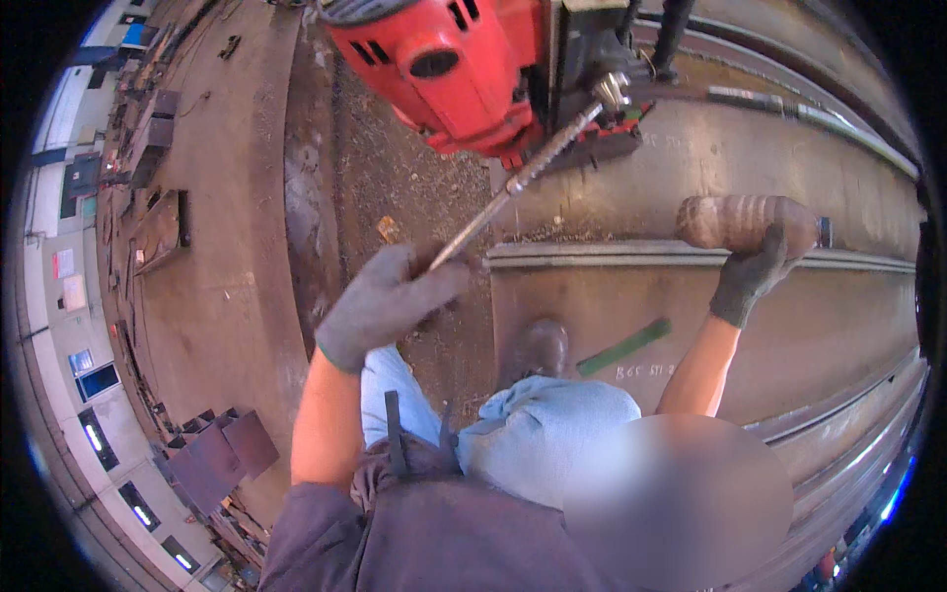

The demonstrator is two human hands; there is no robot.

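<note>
At centre-left, the gloved left hand (387,301) has its grip closed around one metal feed handle (513,183) of the red magnetic drill (444,69) at upper centre. At right, the gloved right hand (750,276) grips one brownish plastic bottle (740,222), contents unclear, above the steel beam (789,326).

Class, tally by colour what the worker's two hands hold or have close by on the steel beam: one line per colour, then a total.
Red: 1, drill machine
Silver: 1, feed lever rod, in left hand
Brown: 1, plastic bottle, in right hand
Green: 1, stick
Total: 4
</note>
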